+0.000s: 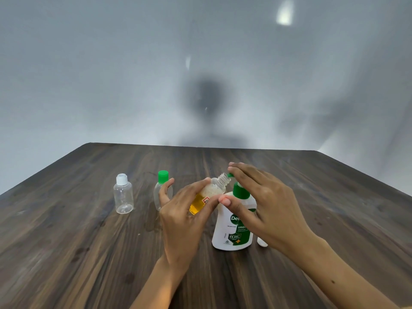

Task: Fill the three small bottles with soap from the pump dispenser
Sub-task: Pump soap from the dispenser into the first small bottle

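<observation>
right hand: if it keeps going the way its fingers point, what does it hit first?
Likely the open threaded neck of the tilted bottle held by the left hand. The right hand points up-left over the pump dispenser, fingertips just beside that neck. Depth is unclear.

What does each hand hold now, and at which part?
The left hand holds the open small bottle by its body, tilted toward the pump. The right hand rests flat on the pump dispenser head, gripping nothing.
</observation>
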Tool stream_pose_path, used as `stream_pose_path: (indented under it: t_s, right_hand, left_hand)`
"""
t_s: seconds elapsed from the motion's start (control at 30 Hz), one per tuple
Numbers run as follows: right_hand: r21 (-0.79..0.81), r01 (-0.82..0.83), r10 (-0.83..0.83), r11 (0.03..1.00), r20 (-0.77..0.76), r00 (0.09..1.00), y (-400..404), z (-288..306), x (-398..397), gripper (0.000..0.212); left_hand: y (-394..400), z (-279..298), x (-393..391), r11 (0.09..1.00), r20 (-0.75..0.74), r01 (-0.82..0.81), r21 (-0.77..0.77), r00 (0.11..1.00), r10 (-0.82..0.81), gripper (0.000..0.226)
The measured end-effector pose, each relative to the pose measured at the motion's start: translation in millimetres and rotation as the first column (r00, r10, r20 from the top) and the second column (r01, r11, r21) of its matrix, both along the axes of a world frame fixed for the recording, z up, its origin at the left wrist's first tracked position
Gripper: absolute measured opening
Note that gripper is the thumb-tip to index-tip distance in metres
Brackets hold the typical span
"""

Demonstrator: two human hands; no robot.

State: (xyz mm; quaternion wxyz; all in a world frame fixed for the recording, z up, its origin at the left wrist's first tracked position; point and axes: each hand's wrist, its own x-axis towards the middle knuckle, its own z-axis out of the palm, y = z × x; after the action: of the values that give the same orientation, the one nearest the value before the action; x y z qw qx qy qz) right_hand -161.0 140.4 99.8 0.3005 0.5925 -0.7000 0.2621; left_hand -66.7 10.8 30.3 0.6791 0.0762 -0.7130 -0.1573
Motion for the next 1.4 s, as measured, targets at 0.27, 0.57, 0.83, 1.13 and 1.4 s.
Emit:
stream_pose_path:
  t_s: [0.27, 0.57, 0.83, 1.13, 1.4]
  right_hand:
    - [0.028, -0.007, 0.007, 1.000, -0.013, 1.000, 3, 8, 0, 0.074]
    - [0.098, -0.016, 0.020, 0.995, -0.040, 0.999, 7, 17, -3, 0.075]
    - [0.140, -0.024, 0.029, 0.990, -0.035, 0.999, 8, 19, -1, 0.079]
    - [0.151, -0.054, 0.053, 0.987, 0.011, 0.999, 7, 17, -3, 0.078]
    - [0.162, -0.067, 0.063, 0.984, 0.029, 0.998, 6, 14, -4, 0.079]
  left_hand:
    - [2, 2, 0, 1.000, -0.006, 0.003, -0.007, 1.000, -0.003, 0.036]
    - [1, 1, -2, 1.000, -0.022, -0.003, -0.006, 1.000, 0.003, 0.035]
    - [1, 1, -1, 1.000, -0.023, 0.006, -0.006, 1.000, -0.006, 0.030]
    - [1, 0, 0, 1.000, -0.001, -0.003, 0.000, 1.000, 0.003, 0.036]
    - [1, 2, 0, 1.000, 0.011, -0.014, -0.008, 1.000, 0.014, 0.035]
